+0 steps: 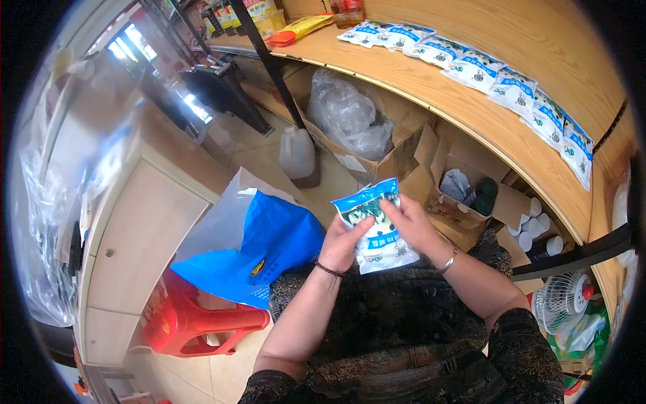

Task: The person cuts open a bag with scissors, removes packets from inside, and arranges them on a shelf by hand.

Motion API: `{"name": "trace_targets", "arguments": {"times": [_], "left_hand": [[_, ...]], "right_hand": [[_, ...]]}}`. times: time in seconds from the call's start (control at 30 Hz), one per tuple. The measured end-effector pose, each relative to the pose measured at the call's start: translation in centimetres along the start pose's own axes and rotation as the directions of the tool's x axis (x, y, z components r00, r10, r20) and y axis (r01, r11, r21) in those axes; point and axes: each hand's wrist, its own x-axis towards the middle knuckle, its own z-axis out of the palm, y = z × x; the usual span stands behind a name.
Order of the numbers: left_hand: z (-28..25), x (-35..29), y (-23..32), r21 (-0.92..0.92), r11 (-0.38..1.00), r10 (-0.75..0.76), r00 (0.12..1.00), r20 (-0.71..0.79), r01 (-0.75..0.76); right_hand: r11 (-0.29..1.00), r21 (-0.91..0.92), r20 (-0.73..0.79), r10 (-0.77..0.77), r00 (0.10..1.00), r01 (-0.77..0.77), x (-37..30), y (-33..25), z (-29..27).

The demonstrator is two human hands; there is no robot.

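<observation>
Both hands hold one blue-and-white pouch (374,225) at chest height, above the lap. The left hand (342,244) grips its lower left edge with the thumb across the front. The right hand (410,225) closes over its upper right side, fingers curled on the top seam. The pouch is tilted, top end away from the person, clear of shelf and boxes.

Step in hand, as a judgement: the pouch is held up and turned or looked over, between pick-up and put-down. It rests on nothing. Any placing would call for a reach forward and up with one hand letting go first.

A row of like pouches (471,67) lies along the shelf (431,101), overlapping, toward its far right edge. The front edge of the shelf near the row is bare wood.

Under the shelf, open cartons (464,195) crowd the floor, one with a clear plastic liner (346,114). White caps (535,225) sit in the box at the right. A dark shelf bracket (579,256) crosses at right, close to the right forearm.

Left side is tighter. A blue bag (262,249) leans near the left elbow, with a red stool (195,320) just below and a cabinet (134,236) beyond. A jug (297,155) stands on the floor ahead. A fan (562,299) sits at lower right. Most open room lies straight ahead, above the cartons.
</observation>
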Motion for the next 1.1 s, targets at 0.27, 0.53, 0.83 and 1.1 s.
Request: {"name": "trace_targets", "arguments": {"times": [0.27,0.53,0.83,1.1], "left_hand": [[0.1,0.0,-0.2,0.147,0.984,0.126,0.971,-0.203,-0.097],[-1.2,-0.1,-0.7,0.017,0.999,0.053,0.977,-0.205,-0.051],[-2.6,0.8,0.6,-0.18,0.974,0.111,0.983,-0.148,-0.137],[-0.3,0.0,0.9,-0.115,0.992,0.058,0.996,0.068,-0.05]], "right_hand": [[0.999,-0.034,-0.11,-0.017,0.994,0.013,-0.3,0.1,0.4],[0.97,0.2,-0.075,0.157,0.985,-0.139,1.1,1.1,1.0],[0.99,-0.093,0.24,0.122,0.963,-0.102,-0.6,1.0,0.8],[0.999,-0.035,0.155,0.03,0.987,-0.025,-1.6,-1.5,-0.1]]}}
